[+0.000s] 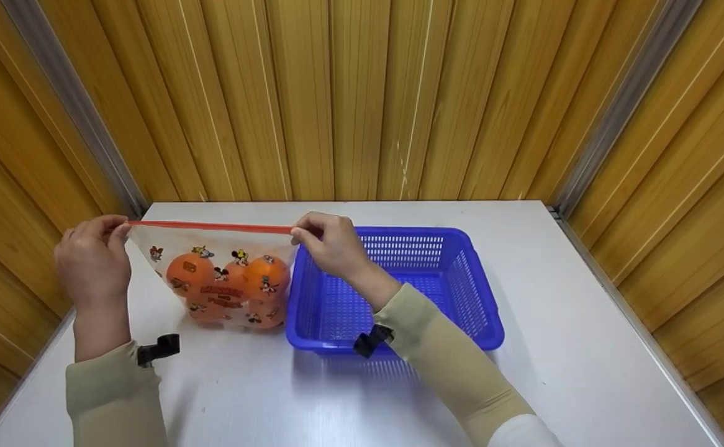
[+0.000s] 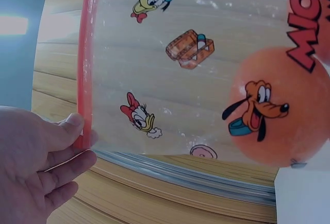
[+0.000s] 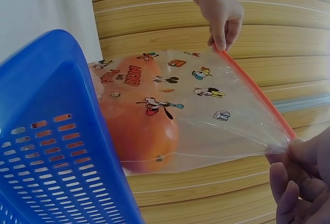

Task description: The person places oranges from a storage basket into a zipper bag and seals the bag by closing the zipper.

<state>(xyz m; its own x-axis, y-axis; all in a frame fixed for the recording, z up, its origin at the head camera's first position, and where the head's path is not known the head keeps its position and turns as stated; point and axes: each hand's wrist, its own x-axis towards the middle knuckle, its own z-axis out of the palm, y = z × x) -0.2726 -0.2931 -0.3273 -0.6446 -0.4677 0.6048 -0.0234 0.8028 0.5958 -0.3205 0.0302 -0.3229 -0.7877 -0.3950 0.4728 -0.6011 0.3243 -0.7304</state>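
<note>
A clear zip bag with cartoon prints and a red seal strip holds several oranges. My left hand pinches the strip's left end between thumb and fingers, as the left wrist view also shows. At the strip's right end, my right hand pinches the other corner. The strip is stretched straight between both hands, and its two edges look together. Beneath it the bag hangs upright, its bottom at the table just left of the blue basket.
A blue plastic basket with slotted walls stands on the white table, beside the bag and under my right forearm; no contents show in it. Wood-patterned walls enclose the table at the back and sides.
</note>
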